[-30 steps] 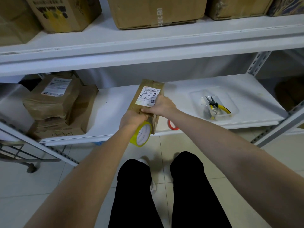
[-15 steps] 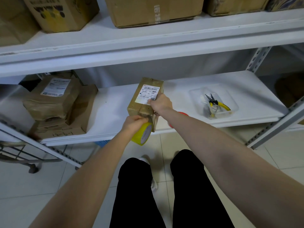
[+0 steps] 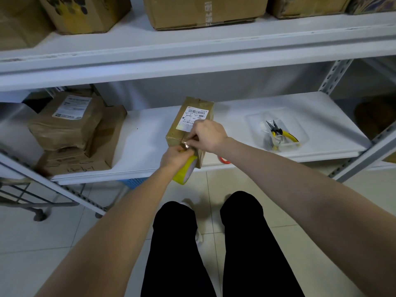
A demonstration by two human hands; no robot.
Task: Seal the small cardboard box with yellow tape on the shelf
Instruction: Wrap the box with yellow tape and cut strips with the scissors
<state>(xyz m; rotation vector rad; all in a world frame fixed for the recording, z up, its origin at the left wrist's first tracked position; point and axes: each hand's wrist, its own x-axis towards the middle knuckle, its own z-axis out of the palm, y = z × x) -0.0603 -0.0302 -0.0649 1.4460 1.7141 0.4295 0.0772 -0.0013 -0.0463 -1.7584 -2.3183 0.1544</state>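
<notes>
**Storeroom racking, taping under way**

White metal racking in two visible tiers, over a pale tiled floor [image 3: 42,254].

Close to the front edge of the middle shelf [image 3: 150,146]: small cardboard box [image 3: 174,137], brown, its long side running back from the edge, with a white printed label [image 3: 192,117] on the top face.

Both hands at the near end of the box.
- Left hand [image 3: 174,156]: curled round the yellow tape roll [image 3: 185,170], holding it against the near face of the box, just past the shelf edge.
- Right hand [image 3: 209,136]: lying over the top of the box beside the label, fingers bent, pinching the shiny tape end [image 3: 186,144] right at the seam.

Fingertips of the two hands nearly meeting at that spot.

Elsewhere on the same shelf:
- Right, well apart from the box: clear plastic tray [image 3: 300,133] holding yellow-handled pliers [image 3: 282,135].
- At the front edge: red ring [image 3: 224,160], half hidden behind the right forearm.
- Left: stack of brown parcels [image 3: 68,123], the top one labelled.

On the upper tier: larger cartons [image 3: 203,11], cut off by the frame.

Beneath the shelf: a corner of a blue basket [image 3: 132,182]. Lower left: grey metal cart frame [image 3: 32,200]. Bottom centre: black trouser legs [image 3: 246,243] over the tiles.
</notes>
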